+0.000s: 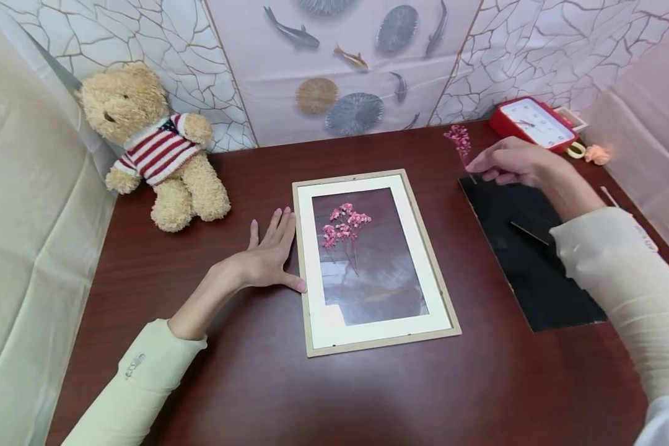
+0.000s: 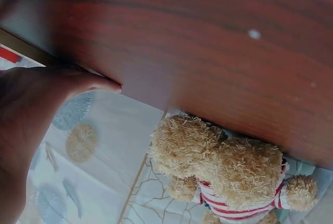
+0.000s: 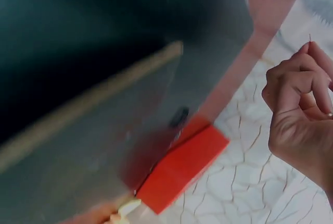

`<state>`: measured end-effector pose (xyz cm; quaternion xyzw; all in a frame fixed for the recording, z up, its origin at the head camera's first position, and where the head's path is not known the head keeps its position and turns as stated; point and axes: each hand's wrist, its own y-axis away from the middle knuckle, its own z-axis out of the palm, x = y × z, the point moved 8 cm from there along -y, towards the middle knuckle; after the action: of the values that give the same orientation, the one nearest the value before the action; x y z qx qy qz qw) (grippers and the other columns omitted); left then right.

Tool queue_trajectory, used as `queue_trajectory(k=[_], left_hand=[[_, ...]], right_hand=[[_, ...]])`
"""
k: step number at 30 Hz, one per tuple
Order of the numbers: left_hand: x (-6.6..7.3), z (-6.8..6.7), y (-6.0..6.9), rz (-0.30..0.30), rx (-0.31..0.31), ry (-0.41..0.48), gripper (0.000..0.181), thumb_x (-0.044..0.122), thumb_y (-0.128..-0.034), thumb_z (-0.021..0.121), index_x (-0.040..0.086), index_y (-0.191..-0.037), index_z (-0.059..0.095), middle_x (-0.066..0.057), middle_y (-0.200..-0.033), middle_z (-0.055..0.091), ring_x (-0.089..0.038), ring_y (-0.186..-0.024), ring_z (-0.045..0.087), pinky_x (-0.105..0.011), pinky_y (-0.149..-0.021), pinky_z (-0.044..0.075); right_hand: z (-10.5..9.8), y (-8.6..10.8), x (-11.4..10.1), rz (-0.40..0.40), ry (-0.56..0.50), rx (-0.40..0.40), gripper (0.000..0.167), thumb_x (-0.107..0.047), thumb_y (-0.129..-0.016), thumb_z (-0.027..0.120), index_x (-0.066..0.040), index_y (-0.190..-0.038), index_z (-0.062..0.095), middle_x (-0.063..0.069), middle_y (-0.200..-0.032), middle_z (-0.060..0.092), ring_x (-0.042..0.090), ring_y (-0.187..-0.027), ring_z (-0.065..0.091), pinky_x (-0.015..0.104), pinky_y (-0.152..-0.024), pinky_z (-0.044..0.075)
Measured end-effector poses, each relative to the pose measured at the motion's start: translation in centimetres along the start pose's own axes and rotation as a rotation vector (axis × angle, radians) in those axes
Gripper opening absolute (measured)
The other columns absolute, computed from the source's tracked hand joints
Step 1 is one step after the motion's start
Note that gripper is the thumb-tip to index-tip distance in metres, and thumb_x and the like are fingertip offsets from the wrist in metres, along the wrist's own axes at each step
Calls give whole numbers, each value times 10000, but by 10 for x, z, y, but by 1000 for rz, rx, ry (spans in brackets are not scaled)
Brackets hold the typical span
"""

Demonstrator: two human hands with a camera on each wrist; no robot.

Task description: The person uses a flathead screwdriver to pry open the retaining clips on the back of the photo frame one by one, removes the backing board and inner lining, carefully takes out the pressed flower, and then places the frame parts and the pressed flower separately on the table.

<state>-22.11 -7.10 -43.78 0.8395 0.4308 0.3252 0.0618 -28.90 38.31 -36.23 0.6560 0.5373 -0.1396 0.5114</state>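
Picture frame (image 1: 430, 254): flat on the bench (image 1: 245, 371), at centre, with tan border, white mount (image 1: 390, 329) and clear pane (image 1: 379, 266).

Pink flowers (image 1: 344, 232): loosely clustered on the pane, toward its upper left, thin stems trailing down; exact count not to be made out.

Left hand (image 1: 264, 257): palm down on the bench, fingers straight, thumb apart from them with its tip against the left edge of the picture frame. By judgement, a steadying hold.

Right hand (image 1: 510, 161): thumb and forefinger pinching the stem of a pink sprig (image 1: 459, 141), blossom end up, near the far left corner of a black board (image 1: 513, 272). Stem touching the board or clear of it: cannot tell.

Black board: right of the picture frame, apart from it, flat, partly beneath the right arm; narrow flap (image 1: 529, 233) raised on its face.

Surroundings: teddy bear (image 1: 161, 152), far left; red clock (image 1: 537, 124), far right, just beyond the right hand.

Step in hand, as judged: adding to the flower arrangement.

Next move, as judged: carrying the pink sprig over to the pane and lowering it beside the cluster; light pinch needed, stem probably brittle, laid flowers easily nudged.
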Motion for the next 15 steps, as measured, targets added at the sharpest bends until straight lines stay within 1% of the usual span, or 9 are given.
queue_trajectory(k=[3,4,6,9,12,15], left_hand=[[2,2,-2,6,-4,-2,1480,551,-886,890,36,-1707,-229,-158,-1777,-346,-320,-1643,-359,-699,-1254,-250],[2,3,-2,5,-4,-4,1481,551,-885,891,37,-1707,-229,-157,-1777,-346,-320,-1643,-359,-699,-1254,-250],[2,3,-1,2,-2,-2,1482,547,-882,894,40,-1708,-228,-155,-1779,-343,-319,-1644,-357,-699,-1254,-250],[3,5,1,-2,-7,-3,1479,549,-887,888,43,-1709,-232,-146,-1779,-347,-313,-1642,-362,-690,-1253,-259],[4,6,3,-3,-11,8,1469,544,-895,882,46,-1710,-233,-131,-1777,-354,-301,-1639,-371,-672,-1252,-275],[5,7,4,-1,-14,17,1467,542,-898,880,48,-1709,-238,-117,-1774,-364,-293,-1636,-380,-661,-1250,-285]], right_hand=[[-20,-2,7,40,-5,-22,374,-149,-1138,536,-272,-912,807,-90,-652,488,59,-539,376,217,-539,341],[-26,-3,9,56,-10,-23,387,-151,-1136,536,-273,-894,811,-93,-642,494,53,-529,382,213,-535,345],[-37,-7,14,101,-39,-28,379,-165,-1134,544,-253,-867,798,-94,-626,506,47,-514,407,205,-533,362],[-51,-12,20,165,-82,-21,314,-191,-1121,574,-196,-848,728,-99,-616,546,39,-505,478,203,-536,404],[-56,-17,24,206,-116,-30,313,-181,-1118,587,-177,-817,670,-104,-598,550,34,-496,503,198,-530,423],[-55,-22,28,215,-109,-49,384,-142,-1128,552,-164,-796,743,-93,-601,554,32,-499,500,184,-528,414]])
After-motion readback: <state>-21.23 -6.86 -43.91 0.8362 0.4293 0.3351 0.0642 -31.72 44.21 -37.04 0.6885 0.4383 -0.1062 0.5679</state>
